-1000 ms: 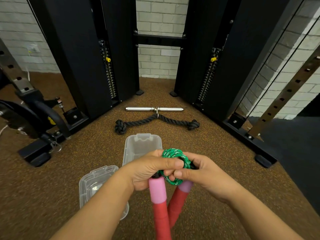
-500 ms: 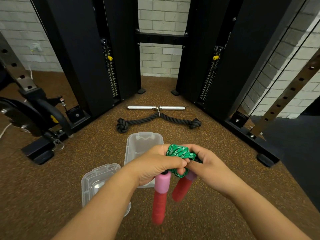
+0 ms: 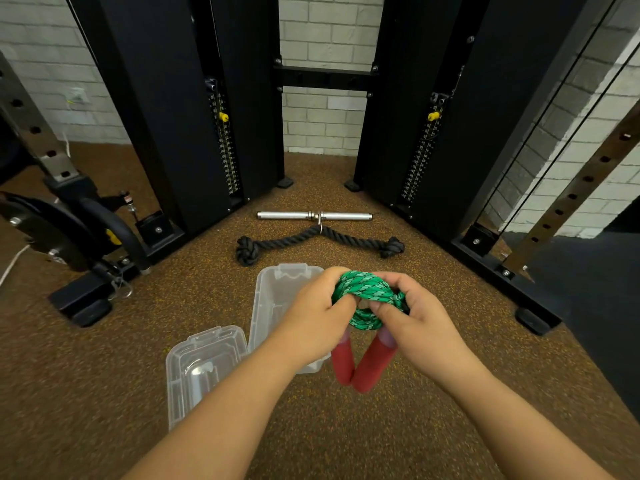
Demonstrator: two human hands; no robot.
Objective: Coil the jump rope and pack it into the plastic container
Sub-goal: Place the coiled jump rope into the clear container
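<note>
Nearest the camera, two bare forearms reaching forward over speckled brown rubber flooring (image 3: 398,427). At their ends, left hand (image 3: 313,318) and right hand (image 3: 420,327) both curled around a coiled green jump rope (image 3: 365,299), held in the air between them. Left fingers hooked over the coil's left side, a fingertip tucked into its centre; right fingers wrapped over the right side, thumb pressing toward the middle. Coil bunched tight between the two grips, bulging above the knuckles and showing again below them. Beneath the hands, two red handles (image 3: 360,367) hanging down and meeting at their lower ends in a V, pale pink collars just visible under the palms.

On the floor below and left of the left wrist, a clear plastic lid (image 3: 197,368), lying flat. Just behind it, partly hidden by the left hand, the clear plastic container (image 3: 273,299), open, directly under and slightly left of the held coil; rope not touching it.

Farther off, a black triceps rope (image 3: 318,239) with knotted ends, clipped to a short chrome bar (image 3: 313,215) lying beyond it. Behind, twin black weight-stack towers (image 3: 173,116) with yellow selector pins, joined by a crossbar. At the far left, part of another black machine. At the back, a white brick wall (image 3: 323,133).
</note>
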